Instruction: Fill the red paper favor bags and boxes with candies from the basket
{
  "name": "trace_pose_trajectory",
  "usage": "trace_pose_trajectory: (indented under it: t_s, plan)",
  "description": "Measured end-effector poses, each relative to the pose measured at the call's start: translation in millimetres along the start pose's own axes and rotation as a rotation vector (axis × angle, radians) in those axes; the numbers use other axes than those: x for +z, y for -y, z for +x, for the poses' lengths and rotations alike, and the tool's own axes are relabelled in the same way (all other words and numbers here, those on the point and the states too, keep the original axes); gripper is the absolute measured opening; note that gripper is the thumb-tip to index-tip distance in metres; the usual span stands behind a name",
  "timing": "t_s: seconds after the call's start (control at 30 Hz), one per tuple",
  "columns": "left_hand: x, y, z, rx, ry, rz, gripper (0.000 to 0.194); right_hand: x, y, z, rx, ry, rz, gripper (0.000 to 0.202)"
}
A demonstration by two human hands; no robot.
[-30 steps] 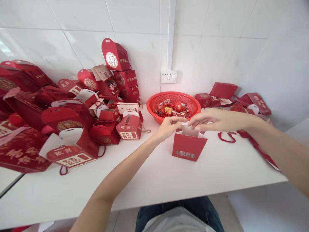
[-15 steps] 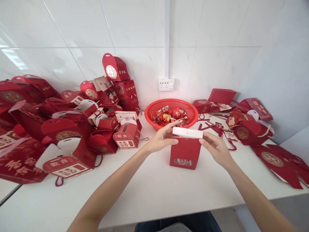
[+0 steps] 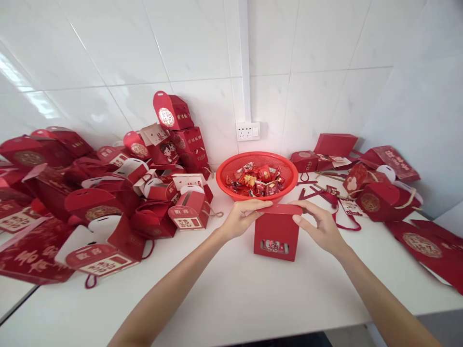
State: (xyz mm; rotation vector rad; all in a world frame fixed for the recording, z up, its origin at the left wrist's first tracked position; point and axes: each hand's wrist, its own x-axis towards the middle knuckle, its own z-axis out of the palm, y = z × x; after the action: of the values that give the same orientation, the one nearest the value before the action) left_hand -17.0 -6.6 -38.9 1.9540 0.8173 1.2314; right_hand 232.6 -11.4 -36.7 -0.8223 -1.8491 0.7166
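Note:
A tall red box (image 3: 277, 231) stands upright on the white table in front of the basket, with a window near its bottom showing a pale printed pattern. Its red top flap (image 3: 282, 209) lies folded over the top. My left hand (image 3: 244, 217) holds the flap's left end, fingers stretched along the top edge and thumb beneath them. At the right end my right hand (image 3: 318, 221) pinches the flap between thumb and fingers. Just behind the box is a red mesh basket (image 3: 226, 166) containing wrapped candies (image 3: 258, 179).
Many red gift boxes (image 3: 97, 197) crowd the left side, some stacked (image 3: 191, 140) against the tiled wall. More boxes (image 3: 378, 200), ribbons (image 3: 349, 226) and a flattened red box (image 3: 423, 246) lie at the right. A wall socket (image 3: 248, 131) is behind the basket.
The flap, which showed its white side, has folded down and now shows red. Both hands have moved with it onto the box's top edge. The camera view has shifted slightly.

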Motion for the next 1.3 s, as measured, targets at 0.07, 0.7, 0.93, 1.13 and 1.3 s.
trace_pose_trajectory:
  t_s: [0.07,0.7,0.93,1.13,1.3]
  plan:
    - [1.0,4.8,-0.4,0.048,-0.006,0.022,0.030,-0.7,-0.7,2.4,0.007,0.039,0.037,0.026]
    - [25.8,15.9,-12.3,-0.201,-0.210,-0.238,0.053,4.6,-15.7,0.2,0.177,0.079,0.305,0.028]
    - [9.0,-1.6,-21.1,-0.388,0.047,-0.414,0.051,-10.9,-21.0,-6.2,0.203,0.304,0.368,0.029]
    - [-11.2,-22.8,-27.1,-0.095,0.112,0.073,0.030,-14.0,-19.5,-6.1,0.222,0.368,0.266,0.037]
    - [-15.3,-29.1,-38.6,0.035,0.058,0.285,0.024,-7.3,-22.1,-16.0,0.301,0.248,0.140,0.048]
